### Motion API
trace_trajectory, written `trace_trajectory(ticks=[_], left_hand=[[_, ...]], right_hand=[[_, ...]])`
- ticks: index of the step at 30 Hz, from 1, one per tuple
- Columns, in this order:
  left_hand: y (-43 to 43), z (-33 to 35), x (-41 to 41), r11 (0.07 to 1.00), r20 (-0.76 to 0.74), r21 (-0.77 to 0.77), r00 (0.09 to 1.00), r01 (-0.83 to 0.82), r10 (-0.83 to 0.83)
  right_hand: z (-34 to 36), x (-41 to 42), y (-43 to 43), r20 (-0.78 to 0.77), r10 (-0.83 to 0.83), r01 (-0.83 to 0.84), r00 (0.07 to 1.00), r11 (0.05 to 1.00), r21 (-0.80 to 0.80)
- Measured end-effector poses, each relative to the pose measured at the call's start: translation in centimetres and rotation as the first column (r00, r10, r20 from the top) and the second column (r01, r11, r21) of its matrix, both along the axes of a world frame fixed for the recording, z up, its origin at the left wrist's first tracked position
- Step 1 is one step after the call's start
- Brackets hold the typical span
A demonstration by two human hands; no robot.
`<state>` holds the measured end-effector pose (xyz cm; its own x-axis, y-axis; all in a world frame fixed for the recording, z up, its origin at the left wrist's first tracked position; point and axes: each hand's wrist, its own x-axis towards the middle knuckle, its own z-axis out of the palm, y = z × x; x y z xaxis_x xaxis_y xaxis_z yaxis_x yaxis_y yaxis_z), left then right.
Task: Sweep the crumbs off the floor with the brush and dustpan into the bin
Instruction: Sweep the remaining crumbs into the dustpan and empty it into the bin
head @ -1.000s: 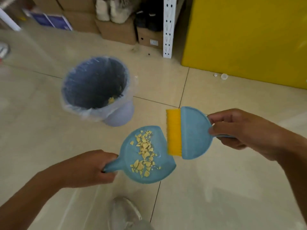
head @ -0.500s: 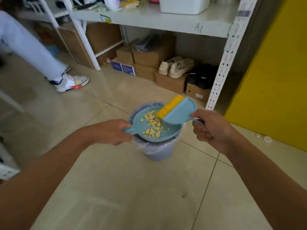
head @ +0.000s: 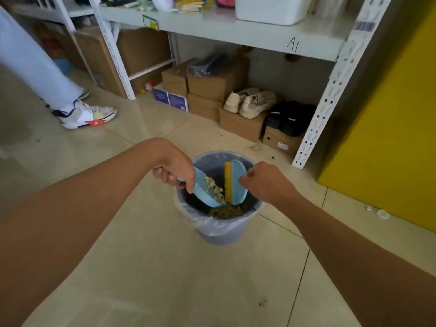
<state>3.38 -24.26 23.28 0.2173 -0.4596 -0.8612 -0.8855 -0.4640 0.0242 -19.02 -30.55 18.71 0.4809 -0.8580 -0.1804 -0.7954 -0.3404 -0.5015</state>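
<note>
A grey-blue bin (head: 218, 232) with a clear plastic liner stands on the tiled floor in front of me. My left hand (head: 172, 168) grips the handle of a light blue dustpan (head: 204, 192), which is tilted steeply down inside the bin's mouth. Pale yellow crumbs (head: 214, 188) slide along the pan toward its lower edge, and a heap of crumbs lies at the bin's bottom. My right hand (head: 264, 182) holds a blue brush (head: 237, 182) with yellow bristles, upright over the bin, bristles facing the dustpan.
White metal shelving (head: 330, 90) with cardboard boxes (head: 212, 86) and shoes (head: 250, 102) stands right behind the bin. A yellow panel (head: 389, 114) is at the right. Another person's leg and sneaker (head: 87, 115) are at the left. Small white caps (head: 382, 213) lie by the yellow panel.
Both hands carried the dustpan and brush from beside the bin to over it. The dustpan has tipped from level to steeply tilted, and crumbs are sliding down into the bin.
</note>
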Motion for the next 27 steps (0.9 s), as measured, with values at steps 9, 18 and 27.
trace_trajectory(ticks=[9, 18, 27], left_hand=[[-1.7, 1.2, -0.8, 0.999, 0.059, 0.029, 0.997, 0.042, -0.044], [10.0, -1.4, -3.6, 0.765, -0.158, -0.616, 0.981, -0.188, 0.114], [25.5, -2.2, -9.6, 0.456, -0.158, -0.821, 0.905, -0.343, 0.396]], right_hand=[[-0.2, 0.4, 0.3, -0.159, -0.004, -0.031, 0.987, 0.976, -0.217], [2.9, -1.6, 0.5, 0.355, -0.213, 0.141, 0.91, 0.966, 0.217], [4.9, -2.6, 14.6, 0.468, -0.118, -0.253, 0.876, 0.714, 0.652]])
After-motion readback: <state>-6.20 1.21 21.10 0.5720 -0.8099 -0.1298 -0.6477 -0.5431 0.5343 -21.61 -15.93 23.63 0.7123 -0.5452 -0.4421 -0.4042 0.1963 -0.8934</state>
